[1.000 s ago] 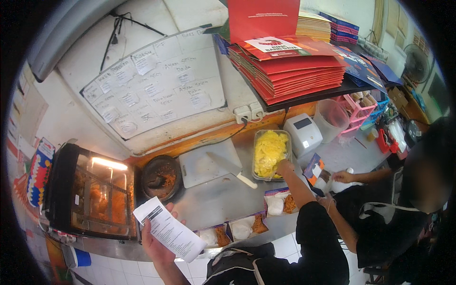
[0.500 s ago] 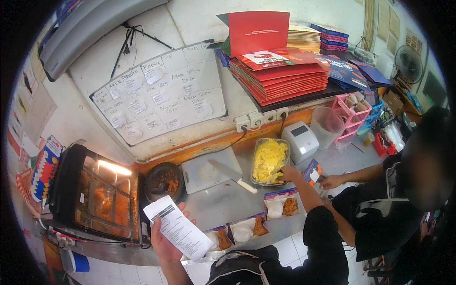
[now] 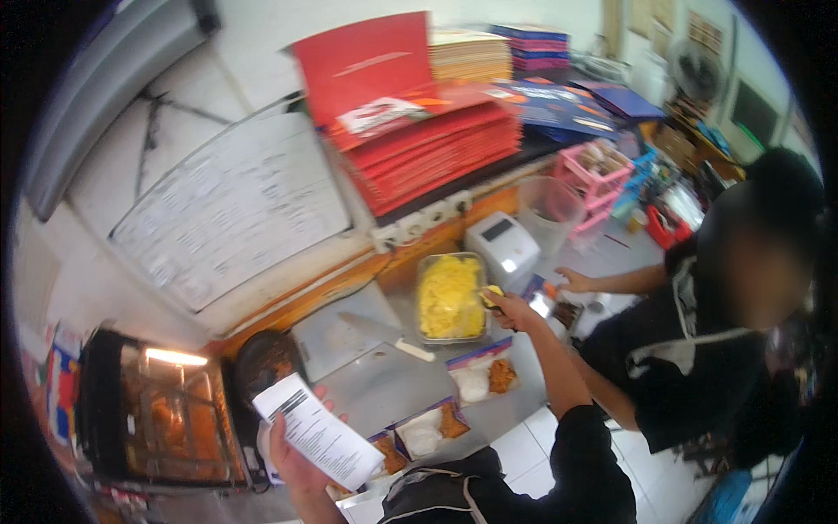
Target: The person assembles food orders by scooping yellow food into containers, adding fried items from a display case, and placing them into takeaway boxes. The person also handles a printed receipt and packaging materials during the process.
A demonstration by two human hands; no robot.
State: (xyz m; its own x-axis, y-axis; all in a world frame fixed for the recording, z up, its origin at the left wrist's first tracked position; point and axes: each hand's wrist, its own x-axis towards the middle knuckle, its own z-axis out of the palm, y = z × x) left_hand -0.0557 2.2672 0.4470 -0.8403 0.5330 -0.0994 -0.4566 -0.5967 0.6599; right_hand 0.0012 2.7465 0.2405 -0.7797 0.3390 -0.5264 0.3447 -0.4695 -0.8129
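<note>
Head view, looking down on a steel counter (image 3: 384,393) set against a white wall. Left hand (image 3: 292,450): raised low in the picture, fingers curled round the lower edge of a white printed slip (image 3: 319,432), thumb pressed on its face, so the slip tilts up toward the eyes for reading. Right hand (image 3: 511,310): arm stretched forward over the counter, fingers closed in a pinch on a small yellow piece (image 3: 491,295) at the right rim of the tray (image 3: 449,297); the tray, a clear rectangular one filled with yellow food, stands at the counter's back, near the wall. Between the two hands: a grey cutting board (image 3: 336,336) with a knife (image 3: 388,336) laid flat across it, blade pointing left, handle toward the wearer. Near the front edge: three open packs (image 3: 484,375), each with white rice and a brown fried piece, apparently lined up within reach of the tray. Far left: a glass warmer (image 3: 161,415), lit inside, holding fried pieces; beside it a dark round pan (image 3: 262,362). Right of the tray: a small white device (image 3: 502,249). Shelf above: a stack of red folded boxes (image 3: 428,144). Wall: a whiteboard (image 3: 231,210) leaning at a slant. Right side: another person in a black shirt (image 3: 690,349), one hand resting on the counter.
</note>
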